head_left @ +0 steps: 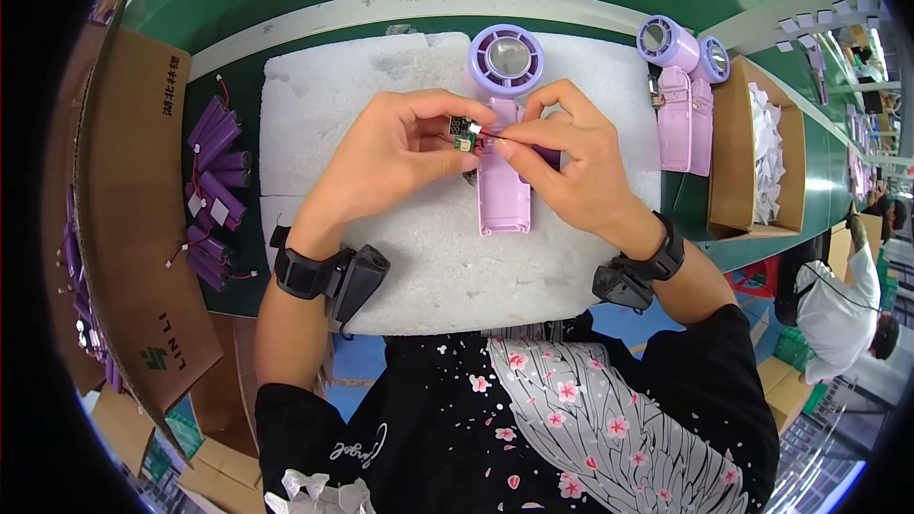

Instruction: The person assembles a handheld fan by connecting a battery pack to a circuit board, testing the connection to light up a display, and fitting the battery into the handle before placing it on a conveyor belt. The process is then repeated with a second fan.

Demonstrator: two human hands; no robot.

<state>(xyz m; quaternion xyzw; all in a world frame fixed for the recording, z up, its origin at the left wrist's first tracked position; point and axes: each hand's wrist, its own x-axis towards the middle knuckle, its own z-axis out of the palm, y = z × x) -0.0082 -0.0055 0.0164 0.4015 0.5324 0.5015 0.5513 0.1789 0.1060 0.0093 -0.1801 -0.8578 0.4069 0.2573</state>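
Between thumb and fingers, my left hand (376, 148) holds a small green circuit board (464, 144) with a dark display piece. A white connector (475, 128) with red and black wires sits at the board's edge; whether it is fully seated I cannot tell. My right hand (586, 157) pinches the wires just beside it. Part of a purple battery cell (547, 155) shows under the right fingers. Beneath both hands lies an opened pink handheld fan housing (505, 205), its round lilac fan head (506, 59) pointing away from me.
A white foam pad (428, 266) lies under the work on a green bench. Wired purple battery packs (217, 195) are piled at left beside a large cardboard box (143, 200). At right are more pink fan housings (684, 119) and a carton (728, 152) of white pieces. A person (838, 309) is farther right.
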